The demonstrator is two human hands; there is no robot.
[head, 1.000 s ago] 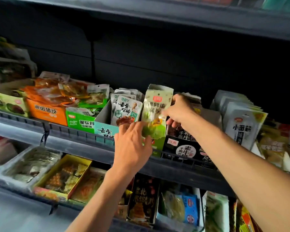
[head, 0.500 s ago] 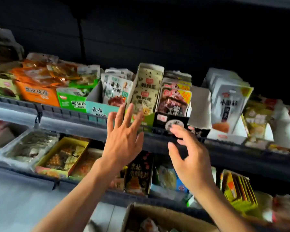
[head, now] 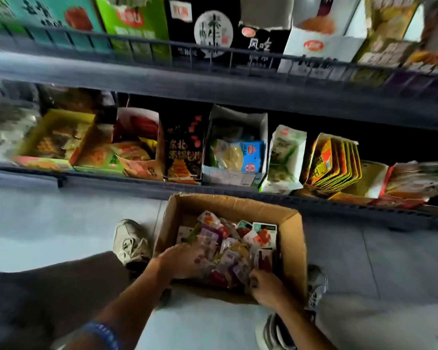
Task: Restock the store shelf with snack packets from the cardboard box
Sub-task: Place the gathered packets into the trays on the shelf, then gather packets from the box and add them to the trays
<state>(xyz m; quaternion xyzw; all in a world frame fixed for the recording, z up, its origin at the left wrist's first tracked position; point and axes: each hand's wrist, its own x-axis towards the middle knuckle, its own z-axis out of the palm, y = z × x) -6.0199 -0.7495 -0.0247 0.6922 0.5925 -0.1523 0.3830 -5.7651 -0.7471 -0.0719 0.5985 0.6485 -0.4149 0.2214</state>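
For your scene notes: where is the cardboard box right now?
In the head view, the cardboard box sits low and centre on the floor below the bottom shelf, between two shoes.

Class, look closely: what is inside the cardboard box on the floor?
The cardboard box holds a loose heap of small snack packets. The left hand and right hand reach in. Packets beneath the hands and the box bottom are hidden.
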